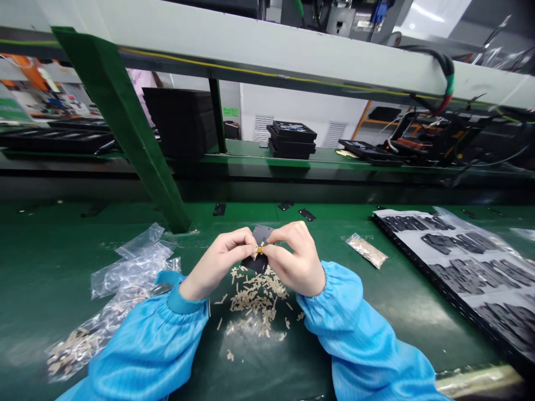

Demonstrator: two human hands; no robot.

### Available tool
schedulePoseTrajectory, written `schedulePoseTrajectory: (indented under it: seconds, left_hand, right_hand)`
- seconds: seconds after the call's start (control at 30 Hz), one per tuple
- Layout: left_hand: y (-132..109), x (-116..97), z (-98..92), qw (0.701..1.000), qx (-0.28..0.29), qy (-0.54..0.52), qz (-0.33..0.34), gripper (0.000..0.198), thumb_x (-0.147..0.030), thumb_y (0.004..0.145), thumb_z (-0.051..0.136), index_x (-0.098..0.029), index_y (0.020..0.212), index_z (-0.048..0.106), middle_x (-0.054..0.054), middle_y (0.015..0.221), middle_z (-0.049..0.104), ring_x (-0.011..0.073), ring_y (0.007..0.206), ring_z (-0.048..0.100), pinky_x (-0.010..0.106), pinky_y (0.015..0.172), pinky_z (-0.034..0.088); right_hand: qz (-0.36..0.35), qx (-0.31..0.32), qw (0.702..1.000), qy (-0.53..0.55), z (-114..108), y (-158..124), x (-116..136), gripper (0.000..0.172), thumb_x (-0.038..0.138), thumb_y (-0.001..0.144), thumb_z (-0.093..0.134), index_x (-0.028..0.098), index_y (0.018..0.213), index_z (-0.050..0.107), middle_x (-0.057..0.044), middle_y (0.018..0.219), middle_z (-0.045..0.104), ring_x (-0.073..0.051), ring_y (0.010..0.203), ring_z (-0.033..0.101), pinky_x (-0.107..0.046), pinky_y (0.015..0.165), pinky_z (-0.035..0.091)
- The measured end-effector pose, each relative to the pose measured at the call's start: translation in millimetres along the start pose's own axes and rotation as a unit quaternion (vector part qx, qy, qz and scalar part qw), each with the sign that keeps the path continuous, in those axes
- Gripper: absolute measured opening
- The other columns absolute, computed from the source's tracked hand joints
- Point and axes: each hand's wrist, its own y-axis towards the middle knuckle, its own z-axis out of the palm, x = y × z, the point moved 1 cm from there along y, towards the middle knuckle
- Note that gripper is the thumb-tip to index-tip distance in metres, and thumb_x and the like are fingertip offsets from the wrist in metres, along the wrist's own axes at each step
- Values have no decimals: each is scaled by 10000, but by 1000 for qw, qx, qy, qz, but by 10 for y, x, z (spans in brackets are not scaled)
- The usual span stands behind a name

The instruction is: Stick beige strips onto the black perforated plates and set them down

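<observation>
Both hands meet over the middle of the green bench. My left hand (223, 257) is closed in a pinch, with a tiny beige bit at its fingertips. Opposite it, my right hand (295, 257) also pinches, its thumb and forefinger at a small yellow piece (260, 250). Which fingers bear that piece I cannot tell. Behind and beneath the fingertips shows a thin black flat part (262, 231), partly hidden by the hands. Just nearer to me lies a loose heap of small beige strips (254, 295), spread on the bench.
Clear plastic bags (125, 284), some with beige pieces, lie left. A small filled bag (366, 250) lies right, beside a large tray (460, 256) of black parts. Several small black parts (307, 214) lie behind. A green post (125, 128) and shelf (292, 61) stand ahead.
</observation>
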Motion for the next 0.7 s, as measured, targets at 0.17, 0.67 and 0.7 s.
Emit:
schedulePoseTrajectory:
  seconds: [0.17,0.67,0.7]
  left_hand:
    - [-4,-38,-10,992,-108,48,43,158,-204,782,505,-175,630,535,-13,644,478,114,612,467,235,568,396]
    - [-204,-280,174,873,-225,336,272,120,-71,743,541,-162,688,597,-14,617,499,86,557,476,206,501,396]
    - [-204,-282,178,870,-226,338,280,121,-69,742,543,-161,686,598,-16,613,498,84,554,476,204,499,398]
  right_hand:
    - [112,-34,989,93,-4,-7,-30,97,108,774,488,197,757,523,-42,774,563,-168,743,526,-327,665,437]
    - [268,-40,939,211,44,7,49,119,95,730,510,187,656,495,0,666,602,-112,608,565,-232,576,479]
    - [266,-38,941,205,45,4,51,122,94,731,507,188,654,491,3,663,596,-110,605,559,-232,577,473]
